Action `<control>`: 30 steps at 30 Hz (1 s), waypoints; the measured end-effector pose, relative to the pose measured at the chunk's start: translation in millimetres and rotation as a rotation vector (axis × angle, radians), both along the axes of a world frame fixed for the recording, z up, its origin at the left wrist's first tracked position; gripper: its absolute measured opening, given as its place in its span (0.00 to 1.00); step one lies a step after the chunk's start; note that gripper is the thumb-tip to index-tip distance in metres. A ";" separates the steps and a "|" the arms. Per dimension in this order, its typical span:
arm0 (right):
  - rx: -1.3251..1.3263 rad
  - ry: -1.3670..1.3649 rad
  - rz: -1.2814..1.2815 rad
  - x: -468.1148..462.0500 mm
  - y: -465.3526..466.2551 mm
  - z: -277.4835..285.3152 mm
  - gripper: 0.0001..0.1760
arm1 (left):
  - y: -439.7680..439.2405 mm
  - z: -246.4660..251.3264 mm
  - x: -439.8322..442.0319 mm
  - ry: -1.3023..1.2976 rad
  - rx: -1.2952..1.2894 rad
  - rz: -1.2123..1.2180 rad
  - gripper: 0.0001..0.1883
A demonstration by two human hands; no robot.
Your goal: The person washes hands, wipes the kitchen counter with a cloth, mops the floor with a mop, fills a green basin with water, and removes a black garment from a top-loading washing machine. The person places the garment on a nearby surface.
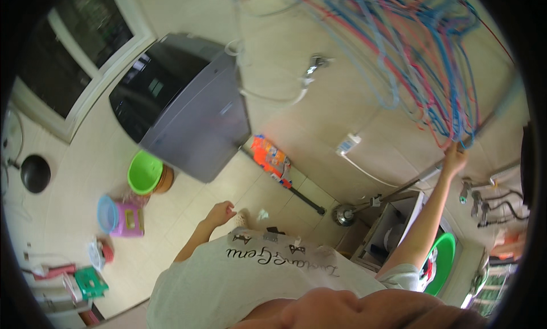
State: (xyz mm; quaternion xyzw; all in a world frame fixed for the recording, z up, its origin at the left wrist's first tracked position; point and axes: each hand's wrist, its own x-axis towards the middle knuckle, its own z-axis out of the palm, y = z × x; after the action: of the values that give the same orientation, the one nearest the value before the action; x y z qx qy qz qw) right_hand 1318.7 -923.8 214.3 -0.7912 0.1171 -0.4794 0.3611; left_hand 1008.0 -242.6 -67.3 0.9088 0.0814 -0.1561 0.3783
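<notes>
My right hand [455, 160] reaches out to the right, closed on the gathered end of a bundle of clothes hangers [453, 94]. The hangers are blue, pink and red, blurred, and fan out towards the top of the view. A metal pole [427, 173] runs behind that hand. In front of my shirt, my left hand [220, 213] hangs over the tiled floor with loosely curled fingers and nothing visible in it. A light-coloured shoe [241, 219] shows just beyond it.
A grey washing machine [201, 115] with a dark lid stands ahead left. An orange package [271, 158] lies by the wall. Green [144, 173] and blue [107, 213] basins are at left. A cabinet [384, 235] and green basin [444, 260] sit below my right arm.
</notes>
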 end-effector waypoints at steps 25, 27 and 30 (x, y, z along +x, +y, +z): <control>0.466 1.928 1.123 -253.2 466.4 -279.8 0.17 | 264.8 -62.7 -181.4 0.125 -0.088 0.695 0.19; 0.514 1.768 1.083 -205.4 496.3 -262.4 0.17 | 275.8 -62.2 -190.1 0.133 -0.082 0.754 0.19; 0.481 1.453 0.966 -128.4 535.7 -236.0 0.17 | 284.3 -61.9 -199.5 0.127 -0.066 0.780 0.19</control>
State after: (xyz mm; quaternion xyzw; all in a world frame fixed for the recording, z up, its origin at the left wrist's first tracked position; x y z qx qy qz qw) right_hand 1190.3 -388.1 -21.7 -0.7651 0.0683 0.3794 0.5158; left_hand 808.5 41.7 -129.2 0.7856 0.4385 -0.0591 0.4326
